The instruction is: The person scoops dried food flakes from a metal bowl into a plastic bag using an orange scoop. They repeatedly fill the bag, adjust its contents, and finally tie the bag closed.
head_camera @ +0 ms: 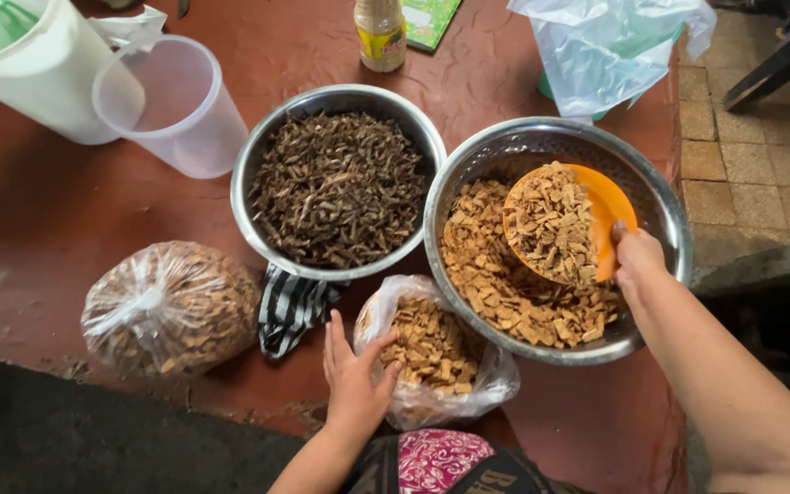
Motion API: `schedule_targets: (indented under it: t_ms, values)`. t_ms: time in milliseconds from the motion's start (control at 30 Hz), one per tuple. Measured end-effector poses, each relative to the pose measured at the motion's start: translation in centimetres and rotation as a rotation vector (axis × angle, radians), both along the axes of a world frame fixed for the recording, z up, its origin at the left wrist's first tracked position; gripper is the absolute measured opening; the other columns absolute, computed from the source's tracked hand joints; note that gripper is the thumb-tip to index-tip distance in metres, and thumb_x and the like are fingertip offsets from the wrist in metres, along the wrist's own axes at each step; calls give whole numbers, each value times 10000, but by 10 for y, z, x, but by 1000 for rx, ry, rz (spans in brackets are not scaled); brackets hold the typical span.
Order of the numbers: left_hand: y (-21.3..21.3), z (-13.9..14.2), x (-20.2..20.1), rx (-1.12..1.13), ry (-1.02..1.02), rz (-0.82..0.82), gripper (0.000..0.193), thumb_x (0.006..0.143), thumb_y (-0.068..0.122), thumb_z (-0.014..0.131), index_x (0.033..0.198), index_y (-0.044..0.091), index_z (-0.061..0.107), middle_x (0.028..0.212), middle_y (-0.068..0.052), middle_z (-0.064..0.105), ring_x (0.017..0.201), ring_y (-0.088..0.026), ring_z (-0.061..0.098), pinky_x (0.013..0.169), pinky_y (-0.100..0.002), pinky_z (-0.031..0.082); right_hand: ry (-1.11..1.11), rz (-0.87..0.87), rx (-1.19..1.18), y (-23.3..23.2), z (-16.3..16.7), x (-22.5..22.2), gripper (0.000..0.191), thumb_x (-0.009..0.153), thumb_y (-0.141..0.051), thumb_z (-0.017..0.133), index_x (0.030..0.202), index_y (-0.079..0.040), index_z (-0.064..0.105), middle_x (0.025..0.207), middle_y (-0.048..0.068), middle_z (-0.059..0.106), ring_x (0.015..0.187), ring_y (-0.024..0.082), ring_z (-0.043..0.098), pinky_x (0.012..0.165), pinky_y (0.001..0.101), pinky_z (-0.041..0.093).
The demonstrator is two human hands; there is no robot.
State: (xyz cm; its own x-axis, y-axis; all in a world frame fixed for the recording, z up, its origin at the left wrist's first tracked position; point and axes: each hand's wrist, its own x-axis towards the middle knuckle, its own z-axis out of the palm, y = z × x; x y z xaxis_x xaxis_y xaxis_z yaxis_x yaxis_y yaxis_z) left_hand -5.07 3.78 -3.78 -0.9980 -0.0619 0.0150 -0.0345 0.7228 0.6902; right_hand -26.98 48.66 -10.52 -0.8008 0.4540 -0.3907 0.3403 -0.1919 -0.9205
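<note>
The right hand [637, 259] is closed around the edge of an orange plastic scoop [596, 215], which is heaped with small tan, flaky chips and held tilted inside the right steel bowl [660, 197]; that round, shiny bowl holds a loose bed of the same dry chips. The left hand [354, 380], fingers spread wide, presses the rim of an open clear plastic bag [496, 380] part-filled with chips, lying just in front of the two bowls. The left steel bowl [250, 183], touching the right one, is full of dark brown, thin, twig-like pieces. A knotted clear bag [171, 306] of tan chips sits to the left, and a black-and-white striped cloth [290, 311] lies partly under the left bowl. Farther back stand a translucent plastic cup [171, 105], a white jug [43, 69], a small bottle [379, 35] and a crumpled clear bag [605, 50]. The surface [48, 220] is reddish-brown and rough-textured; tan square floor tiles [761, 174] show on the right.
</note>
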Motion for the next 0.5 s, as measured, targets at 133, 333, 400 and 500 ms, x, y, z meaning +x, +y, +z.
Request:
schedule_targets:
  t_ms: [133, 333, 400, 500]
  values:
    - [-4, -19, 17, 136, 17, 42, 399, 780, 163, 811, 1166, 242, 748, 1624, -274, 212, 1343, -471, 380, 1095, -497, 368, 21, -33, 11, -14, 5, 14, 303, 1067, -218, 600, 1261, 13, 633, 1071, 82, 695, 927, 204, 665, 796, 334, 548]
    - [-8, -32, 19, 216, 41, -41, 630, 717, 12, 695, 1330, 155, 663, 1570, -237, 397, 1327, -448, 456, 1114, -456, 402, -62, -22, -41, -42, 22, 43, 326, 1060, -256, 588, 1288, -25, 614, 1038, 62, 688, 899, 204, 675, 742, 361, 575]
    - [-9, -28, 16, 255, 39, -77, 704, 690, 10, 693, 1382, 101, 603, 1566, -231, 416, 1356, -438, 442, 1135, -439, 385, -89, 38, -4, -51, 21, 52, 332, 1073, -278, 569, 1294, -35, 616, 1028, 73, 681, 863, 220, 653, 717, 376, 545]
    - [-12, -19, 9, 372, 47, -121, 792, 693, 39, 731, 1449, 12, 496, 1564, -235, 400, 1426, -417, 398, 1178, -410, 332, -48, 93, -5, -67, 14, 61, 324, 1075, -260, 577, 1285, -18, 624, 1058, 73, 695, 891, 204, 677, 760, 353, 567]
